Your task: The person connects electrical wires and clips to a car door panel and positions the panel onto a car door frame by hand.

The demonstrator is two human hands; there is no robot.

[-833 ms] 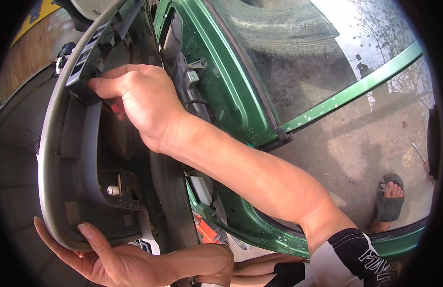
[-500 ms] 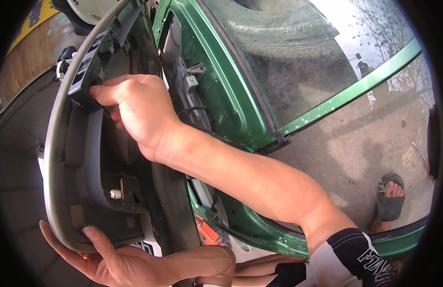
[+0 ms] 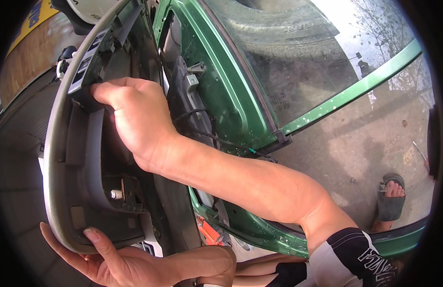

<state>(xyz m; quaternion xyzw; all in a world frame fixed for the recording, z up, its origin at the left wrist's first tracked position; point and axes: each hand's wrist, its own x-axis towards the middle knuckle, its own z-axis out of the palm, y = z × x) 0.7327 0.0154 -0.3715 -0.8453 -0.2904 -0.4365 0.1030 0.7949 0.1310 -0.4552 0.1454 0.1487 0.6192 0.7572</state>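
Observation:
A grey car door trim panel (image 3: 90, 143) stands on edge at the left. My left hand (image 3: 109, 263) grips its lower corner, thumb on the near face and fingers around the rim. My right hand (image 3: 137, 117) is closed at the lower end of a dark window switch panel (image 3: 90, 62), which sits along the trim near its upper rim. Thumb and forefinger press on the switch panel's end; the other fingertips are hidden behind the hand. Below, a metal bracket with a white plug (image 3: 116, 194) shows in the trim's recess.
The green car door (image 3: 216, 81), its inner frame bare, stands to the right, with a dark cable (image 3: 221, 142) hanging from it. Through its window glass a tyre (image 3: 293, 38) shows. A sandalled foot (image 3: 392, 196) is on the concrete floor. An orange object (image 3: 209, 232) lies below the door.
My right wrist has dipped slightly and the hand has turned a little, its fingers staying at the switch panel. More of the dark cable shows above my forearm. My left hand stays in place.

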